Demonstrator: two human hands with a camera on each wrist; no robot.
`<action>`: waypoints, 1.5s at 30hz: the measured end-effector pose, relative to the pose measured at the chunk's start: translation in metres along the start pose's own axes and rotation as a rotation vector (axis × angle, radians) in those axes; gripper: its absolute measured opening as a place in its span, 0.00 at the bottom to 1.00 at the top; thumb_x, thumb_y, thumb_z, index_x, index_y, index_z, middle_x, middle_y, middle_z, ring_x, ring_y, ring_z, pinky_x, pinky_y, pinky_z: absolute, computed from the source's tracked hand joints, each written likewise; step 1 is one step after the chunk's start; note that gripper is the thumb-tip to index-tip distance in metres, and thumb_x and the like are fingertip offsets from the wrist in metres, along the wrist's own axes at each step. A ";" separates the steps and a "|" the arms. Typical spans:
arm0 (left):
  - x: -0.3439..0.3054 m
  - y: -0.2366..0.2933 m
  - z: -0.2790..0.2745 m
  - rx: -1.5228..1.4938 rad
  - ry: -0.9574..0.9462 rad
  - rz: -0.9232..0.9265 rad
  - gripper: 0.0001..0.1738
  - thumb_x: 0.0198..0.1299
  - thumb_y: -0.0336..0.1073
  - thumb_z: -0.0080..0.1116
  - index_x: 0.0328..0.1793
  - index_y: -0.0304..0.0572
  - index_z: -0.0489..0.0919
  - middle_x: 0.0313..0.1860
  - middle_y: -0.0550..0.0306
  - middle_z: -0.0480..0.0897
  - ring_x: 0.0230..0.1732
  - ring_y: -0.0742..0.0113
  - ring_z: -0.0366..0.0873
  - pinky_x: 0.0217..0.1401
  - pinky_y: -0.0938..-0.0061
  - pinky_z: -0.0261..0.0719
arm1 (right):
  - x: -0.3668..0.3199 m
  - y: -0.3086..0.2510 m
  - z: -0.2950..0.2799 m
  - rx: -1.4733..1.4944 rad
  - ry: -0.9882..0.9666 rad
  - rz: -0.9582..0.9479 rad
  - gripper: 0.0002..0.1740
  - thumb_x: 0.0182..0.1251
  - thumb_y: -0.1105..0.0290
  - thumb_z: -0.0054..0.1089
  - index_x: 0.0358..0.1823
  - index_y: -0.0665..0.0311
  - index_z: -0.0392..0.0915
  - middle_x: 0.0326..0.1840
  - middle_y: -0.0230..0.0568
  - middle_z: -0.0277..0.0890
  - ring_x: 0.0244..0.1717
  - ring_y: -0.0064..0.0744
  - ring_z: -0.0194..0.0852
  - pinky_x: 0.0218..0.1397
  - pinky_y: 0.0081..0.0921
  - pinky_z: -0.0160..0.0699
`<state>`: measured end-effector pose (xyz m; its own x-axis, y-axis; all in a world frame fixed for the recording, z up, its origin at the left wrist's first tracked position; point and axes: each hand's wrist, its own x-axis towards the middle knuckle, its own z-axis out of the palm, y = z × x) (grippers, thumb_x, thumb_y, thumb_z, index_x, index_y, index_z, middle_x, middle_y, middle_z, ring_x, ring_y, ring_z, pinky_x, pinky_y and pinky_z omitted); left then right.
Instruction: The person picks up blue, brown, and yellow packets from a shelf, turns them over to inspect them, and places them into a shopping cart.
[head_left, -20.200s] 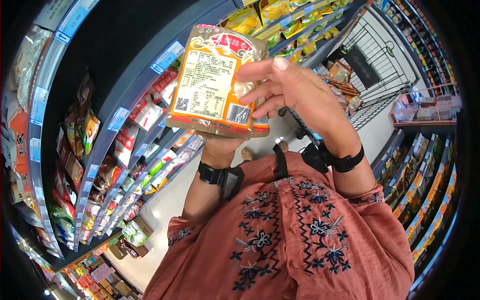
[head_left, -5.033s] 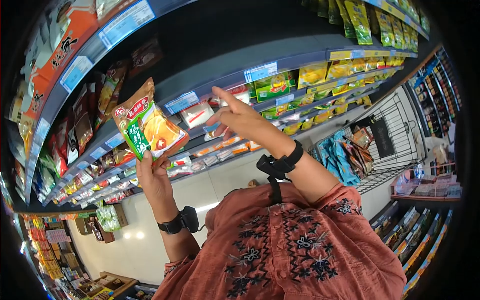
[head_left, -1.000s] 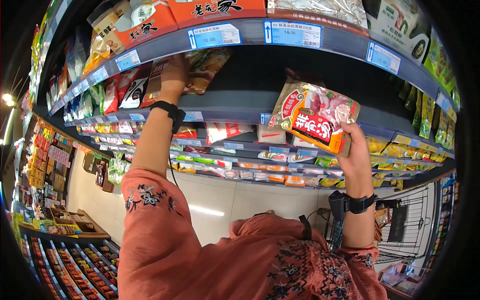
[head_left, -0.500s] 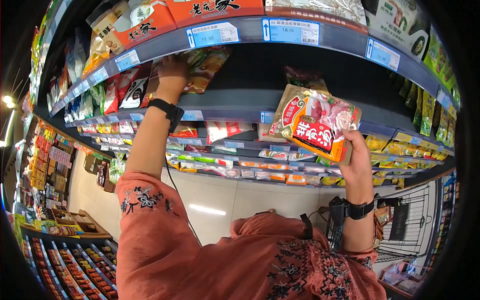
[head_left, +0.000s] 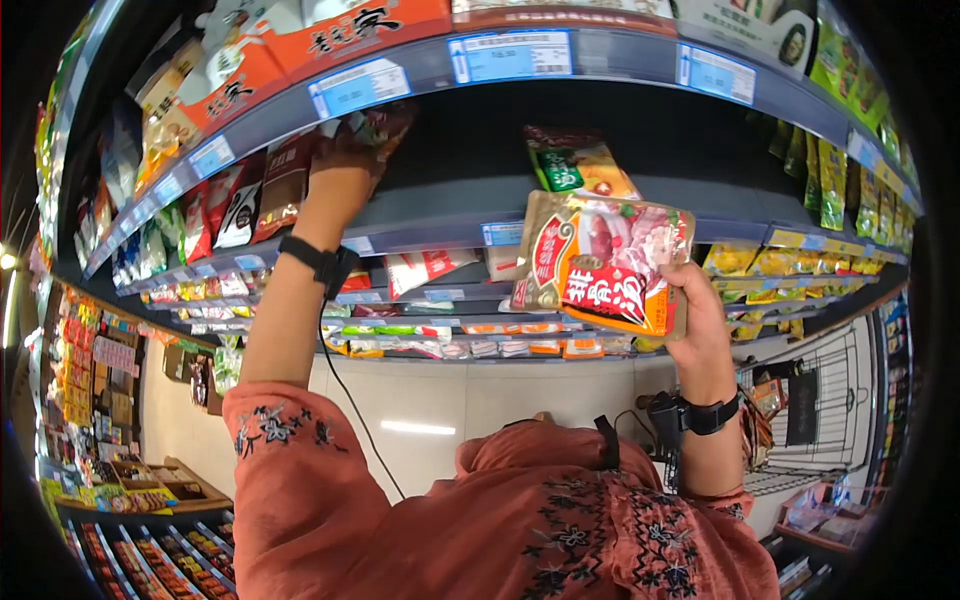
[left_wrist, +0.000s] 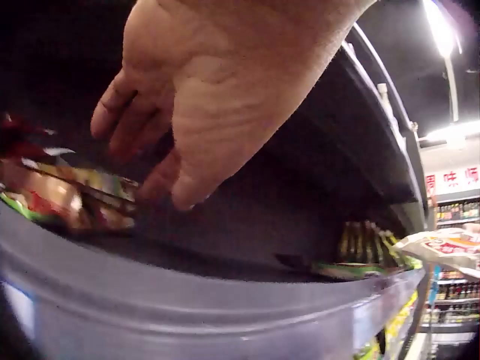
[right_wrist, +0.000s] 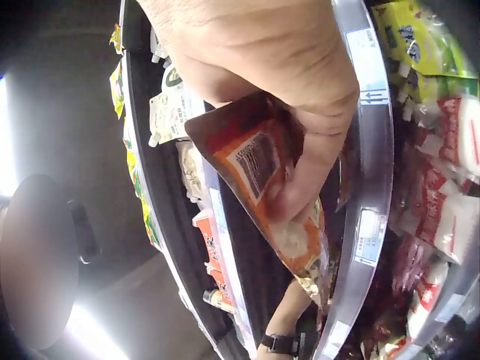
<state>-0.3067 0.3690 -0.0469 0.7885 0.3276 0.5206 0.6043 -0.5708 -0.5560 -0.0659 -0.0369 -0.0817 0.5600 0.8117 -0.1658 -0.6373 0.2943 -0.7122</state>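
In the head view the right hand pinches a brown and orange packet at its right edge, picture side up, in front of the shelf. The right wrist view shows the back of this packet with fingers bent against it. The left hand reaches into the shelf at the left, over packets; its fingertips are hidden there. In the left wrist view the left hand has its fingers spread and loosely bent beside a blurred packet. A green-and-brown packet lies on the shelf behind the held one.
A shelf edge with price labels runs above both hands, with orange boxes on top. Red and white packets stand left of the left hand. Lower shelves hold more packets. A wire cart stands at the lower right.
The head view has shifted a little, moving the shelf leftward in it. More of the green-and-brown packet shows behind the held one. The packets by the left hand look more tilted.
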 end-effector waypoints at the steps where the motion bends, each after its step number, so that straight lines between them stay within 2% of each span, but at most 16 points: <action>1: 0.002 0.015 -0.013 -0.196 -0.039 -0.023 0.20 0.63 0.50 0.58 0.53 0.47 0.84 0.56 0.41 0.81 0.52 0.40 0.82 0.52 0.52 0.81 | -0.005 0.001 -0.005 -0.011 0.010 0.009 0.13 0.66 0.74 0.55 0.51 0.69 0.76 0.48 0.41 0.81 0.47 0.32 0.82 0.54 0.31 0.82; 4: 0.023 0.066 -0.059 -0.829 -0.103 -0.086 0.24 0.66 0.53 0.55 0.53 0.41 0.83 0.37 0.38 0.85 0.45 0.41 0.84 0.50 0.53 0.80 | -0.016 0.000 -0.021 -0.006 0.072 0.021 0.12 0.65 0.74 0.55 0.49 0.68 0.76 0.45 0.40 0.80 0.46 0.31 0.81 0.54 0.30 0.81; 10: 0.071 0.136 -0.077 -1.097 -0.576 -0.130 0.27 0.68 0.55 0.51 0.49 0.35 0.82 0.35 0.42 0.86 0.37 0.46 0.85 0.44 0.57 0.81 | -0.039 -0.007 -0.036 -0.001 0.129 -0.028 0.14 0.64 0.74 0.55 0.51 0.67 0.76 0.46 0.39 0.80 0.47 0.31 0.81 0.55 0.30 0.80; 14: 0.085 0.155 -0.074 -1.315 -0.738 -0.243 0.24 0.69 0.51 0.51 0.50 0.33 0.80 0.29 0.56 0.84 0.24 0.71 0.79 0.26 0.75 0.74 | -0.051 -0.011 -0.042 0.041 0.172 -0.075 0.16 0.64 0.74 0.55 0.53 0.68 0.75 0.49 0.40 0.80 0.49 0.31 0.81 0.58 0.30 0.79; 18: 0.082 0.166 -0.061 -1.611 -0.672 -0.358 0.19 0.68 0.41 0.52 0.56 0.33 0.76 0.31 0.50 0.84 0.23 0.68 0.80 0.21 0.76 0.75 | -0.061 -0.007 -0.046 -0.038 0.170 -0.116 0.18 0.64 0.75 0.54 0.56 0.68 0.74 0.52 0.40 0.79 0.52 0.32 0.80 0.60 0.31 0.77; 21: 0.084 0.161 -0.076 -1.666 -0.406 -0.412 0.17 0.68 0.40 0.51 0.54 0.32 0.76 0.36 0.47 0.83 0.22 0.64 0.80 0.25 0.73 0.79 | -0.050 -0.002 -0.067 0.062 0.144 -0.091 0.19 0.66 0.72 0.53 0.58 0.66 0.74 0.52 0.39 0.82 0.51 0.33 0.82 0.59 0.33 0.80; 24: 0.078 0.122 -0.073 -1.700 -0.158 -0.388 0.14 0.68 0.37 0.50 0.53 0.34 0.77 0.48 0.48 0.79 0.46 0.59 0.83 0.34 0.70 0.86 | -0.052 -0.004 -0.066 0.047 0.161 -0.087 0.19 0.66 0.71 0.53 0.58 0.66 0.74 0.52 0.39 0.82 0.51 0.33 0.83 0.60 0.33 0.80; 25: 0.074 0.108 -0.081 -1.800 -0.103 -0.524 0.15 0.69 0.37 0.50 0.53 0.35 0.78 0.45 0.49 0.80 0.41 0.59 0.83 0.36 0.69 0.87 | -0.051 -0.003 -0.065 0.047 0.166 -0.087 0.19 0.66 0.71 0.53 0.59 0.66 0.74 0.52 0.39 0.82 0.51 0.34 0.83 0.60 0.33 0.80; 27: 0.067 0.058 -0.032 -1.572 -0.014 -0.480 0.15 0.69 0.39 0.49 0.53 0.37 0.79 0.38 0.52 0.83 0.33 0.63 0.82 0.37 0.68 0.84 | -0.048 -0.001 -0.073 0.057 0.156 -0.074 0.20 0.66 0.72 0.53 0.59 0.66 0.74 0.52 0.39 0.82 0.51 0.34 0.82 0.60 0.33 0.80; 28: 0.058 0.043 -0.051 -1.481 -0.041 -0.592 0.20 0.72 0.44 0.48 0.55 0.34 0.80 0.44 0.44 0.85 0.39 0.57 0.86 0.40 0.63 0.86 | -0.046 0.001 -0.076 0.058 0.148 -0.063 0.20 0.66 0.72 0.53 0.59 0.66 0.74 0.52 0.39 0.82 0.51 0.34 0.82 0.60 0.33 0.80; 30: 0.041 -0.016 0.053 -1.031 0.242 -0.291 0.20 0.71 0.43 0.47 0.56 0.34 0.78 0.44 0.36 0.84 0.40 0.44 0.84 0.50 0.57 0.82 | -0.047 0.000 -0.061 0.064 0.165 -0.056 0.14 0.66 0.73 0.53 0.52 0.66 0.75 0.49 0.38 0.80 0.49 0.32 0.81 0.57 0.31 0.80; 32: 0.022 -0.042 0.070 -0.896 0.135 -0.443 0.21 0.69 0.44 0.48 0.58 0.34 0.76 0.44 0.33 0.83 0.42 0.36 0.83 0.54 0.54 0.80 | -0.046 0.001 -0.053 0.043 0.144 -0.052 0.10 0.67 0.73 0.53 0.47 0.65 0.76 0.47 0.36 0.80 0.48 0.30 0.81 0.55 0.29 0.80; 33: 0.008 -0.066 0.123 -0.580 0.123 -0.320 0.22 0.69 0.44 0.49 0.59 0.34 0.75 0.44 0.32 0.83 0.42 0.35 0.82 0.53 0.53 0.80 | -0.045 0.002 -0.050 0.025 0.131 -0.049 0.09 0.67 0.73 0.52 0.47 0.65 0.76 0.47 0.36 0.80 0.48 0.29 0.81 0.55 0.29 0.80; 37: -0.024 -0.038 0.077 -0.682 -0.112 -0.832 0.22 0.66 0.40 0.49 0.62 0.34 0.69 0.53 0.24 0.78 0.51 0.31 0.78 0.54 0.48 0.78 | -0.038 0.010 -0.035 -0.031 0.085 -0.024 0.09 0.66 0.73 0.52 0.46 0.64 0.76 0.46 0.36 0.80 0.48 0.29 0.81 0.55 0.28 0.79; 38: -0.033 -0.034 0.093 -0.480 0.242 -0.631 0.25 0.63 0.38 0.53 0.64 0.34 0.68 0.57 0.25 0.75 0.54 0.30 0.75 0.54 0.47 0.78 | -0.033 0.012 -0.036 -0.030 0.066 -0.005 0.10 0.66 0.73 0.52 0.47 0.64 0.76 0.46 0.36 0.80 0.48 0.29 0.81 0.55 0.28 0.79; 45: -0.034 -0.001 0.045 -0.356 0.291 -0.308 0.24 0.66 0.48 0.55 0.64 0.44 0.74 0.58 0.38 0.76 0.56 0.39 0.77 0.55 0.47 0.78 | -0.025 0.017 -0.031 -0.045 0.075 0.045 0.13 0.65 0.73 0.53 0.50 0.66 0.76 0.48 0.37 0.80 0.50 0.30 0.80 0.57 0.29 0.78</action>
<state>-0.3290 0.3923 -0.0931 0.4861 0.3269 0.8104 0.6862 -0.7170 -0.1224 -0.0744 -0.0676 -0.1107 0.5703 0.7833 -0.2476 -0.6393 0.2339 -0.7325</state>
